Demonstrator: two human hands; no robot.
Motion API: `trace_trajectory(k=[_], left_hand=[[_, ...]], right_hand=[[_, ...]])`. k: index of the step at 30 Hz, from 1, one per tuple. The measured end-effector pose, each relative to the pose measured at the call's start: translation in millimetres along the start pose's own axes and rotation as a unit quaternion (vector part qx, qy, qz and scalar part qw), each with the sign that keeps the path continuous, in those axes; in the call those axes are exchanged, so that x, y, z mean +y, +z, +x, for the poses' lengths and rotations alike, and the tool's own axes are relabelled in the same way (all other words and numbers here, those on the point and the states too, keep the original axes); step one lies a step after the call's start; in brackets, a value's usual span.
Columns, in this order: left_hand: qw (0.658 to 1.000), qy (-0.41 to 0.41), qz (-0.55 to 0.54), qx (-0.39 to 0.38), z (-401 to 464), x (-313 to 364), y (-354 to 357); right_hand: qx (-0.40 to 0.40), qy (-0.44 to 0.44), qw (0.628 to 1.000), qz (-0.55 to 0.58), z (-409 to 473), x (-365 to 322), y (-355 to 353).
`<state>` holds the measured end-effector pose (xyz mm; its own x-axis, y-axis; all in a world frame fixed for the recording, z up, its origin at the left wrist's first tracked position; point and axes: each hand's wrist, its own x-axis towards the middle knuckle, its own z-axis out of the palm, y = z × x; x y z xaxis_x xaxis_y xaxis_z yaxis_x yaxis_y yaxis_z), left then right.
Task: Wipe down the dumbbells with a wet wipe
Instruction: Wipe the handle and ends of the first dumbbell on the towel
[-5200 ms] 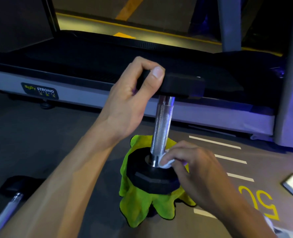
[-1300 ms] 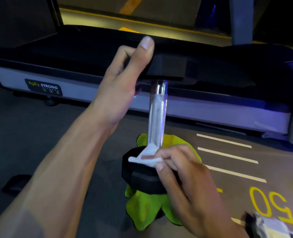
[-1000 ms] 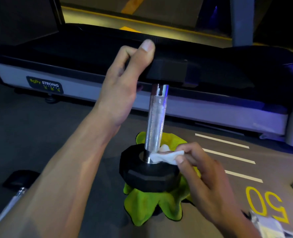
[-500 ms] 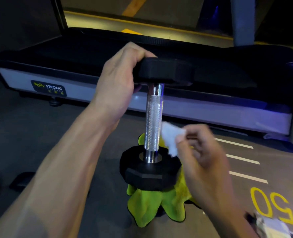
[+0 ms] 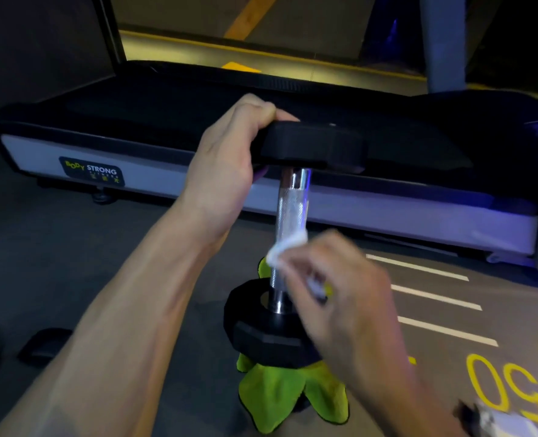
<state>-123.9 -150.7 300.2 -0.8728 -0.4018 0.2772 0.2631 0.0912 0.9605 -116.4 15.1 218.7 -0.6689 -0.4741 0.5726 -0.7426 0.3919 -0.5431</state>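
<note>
A black hex dumbbell with a knurled chrome handle stands upright, its lower head resting on a green cloth on the floor. My left hand grips the edge of the upper head and holds it steady. My right hand, blurred by motion, pinches a white wet wipe against the middle of the chrome handle.
A treadmill with a grey side rail runs across the back. White stripes and a yellow "50" mark the floor at right. Another dumbbell head lies at lower left. A wipe packet sits at the bottom right corner.
My right hand lifted the wipe off the lower head and brought it up to the middle of the handle. My left hand shifted from fingers raised to gripping the upper head.
</note>
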Motion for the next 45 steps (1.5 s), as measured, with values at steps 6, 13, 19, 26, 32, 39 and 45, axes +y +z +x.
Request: trace_trajectory(k=[6,13,19,26,32,39,45], left_hand=[[1.0,0.005,-0.01,0.005,0.0,-2.9,-2.1],[0.999,-0.013,-0.029,0.022,2.6,-6.2,-8.9],[1.0,0.003,-0.025,-0.002,0.1,-8.1,-11.5],[1.0,0.013,-0.026,-0.005,0.0,-8.1,-8.4],[1.0,0.0,-0.022,0.001,1.8,-5.4,-5.8],[0.999,0.018,-0.027,-0.013,-2.8,-5.8,-5.3],[0.999,0.007,-0.029,0.018,-4.1,-6.2,-4.9]], right_hand=[[0.061,-0.021,0.998,-0.004,35.4,-6.4,-7.4],[0.058,0.022,0.998,-0.004,-11.2,-8.6,6.1],[0.159,-0.052,0.986,-0.018,40.5,-11.9,7.6],[0.13,-0.115,0.98,-0.092,36.1,-3.7,15.8],[0.08,-0.08,0.993,-0.04,10.7,-1.6,10.0],[0.062,-0.064,0.995,0.035,25.1,-9.4,5.7],[-0.052,0.077,0.988,0.123,-20.5,-3.8,-2.2]])
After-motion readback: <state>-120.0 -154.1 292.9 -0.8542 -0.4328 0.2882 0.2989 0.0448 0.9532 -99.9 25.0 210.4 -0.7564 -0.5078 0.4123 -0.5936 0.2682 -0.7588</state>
